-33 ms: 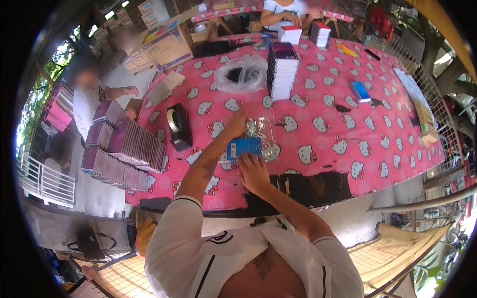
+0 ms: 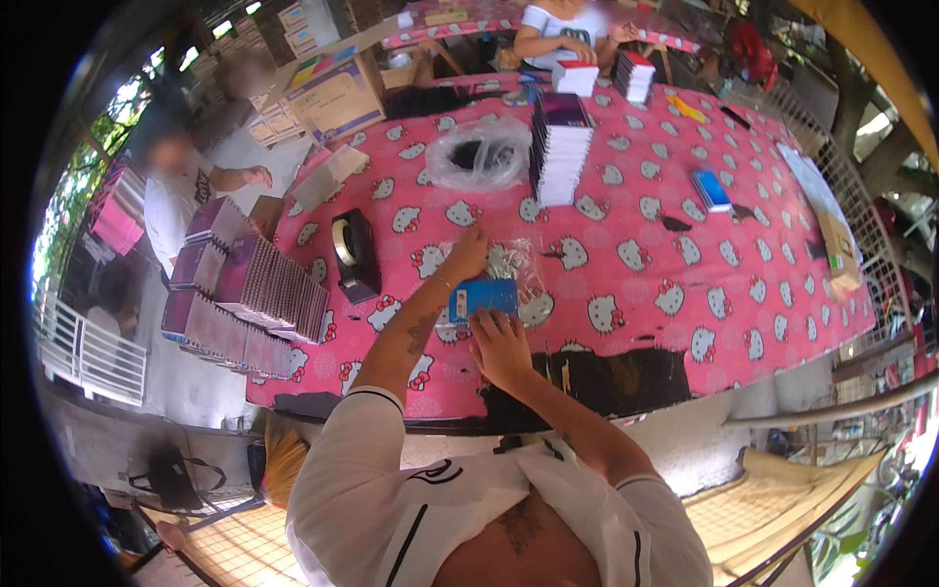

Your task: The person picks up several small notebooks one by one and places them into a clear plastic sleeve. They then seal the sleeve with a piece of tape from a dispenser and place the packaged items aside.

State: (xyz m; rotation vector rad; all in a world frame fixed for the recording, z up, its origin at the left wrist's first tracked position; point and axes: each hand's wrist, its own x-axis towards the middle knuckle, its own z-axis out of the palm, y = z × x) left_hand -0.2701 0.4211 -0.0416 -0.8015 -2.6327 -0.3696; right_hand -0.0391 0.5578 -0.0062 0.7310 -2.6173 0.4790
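A small blue notebook (image 2: 475, 296) lies on the pink patterned tablecloth in front of me. Clear shiny plastic (image 2: 511, 262) spreads around it and beyond its far edge. My right hand (image 2: 501, 344) rests flat on the near edge of the notebook, fingers spread. My left hand (image 2: 468, 254) is closed at the plastic's far left side; what its fingers hold is hidden. To the left of that hand stands a black tape dispenser (image 2: 356, 256) with a roll of tape.
Stacks of purple notebooks (image 2: 264, 279) line the left table edge. A tall notebook stack (image 2: 560, 152) stands beyond my hands, next to a clear plastic bag (image 2: 476, 157). Another blue notebook (image 2: 711, 191) lies to the right. Co-workers are at the far side and the left; a cardboard box (image 2: 337, 98) stands behind.
The whole view has shifted slightly, so things sit a little lower in the picture. Both my hands keep their places at the notebook and plastic.
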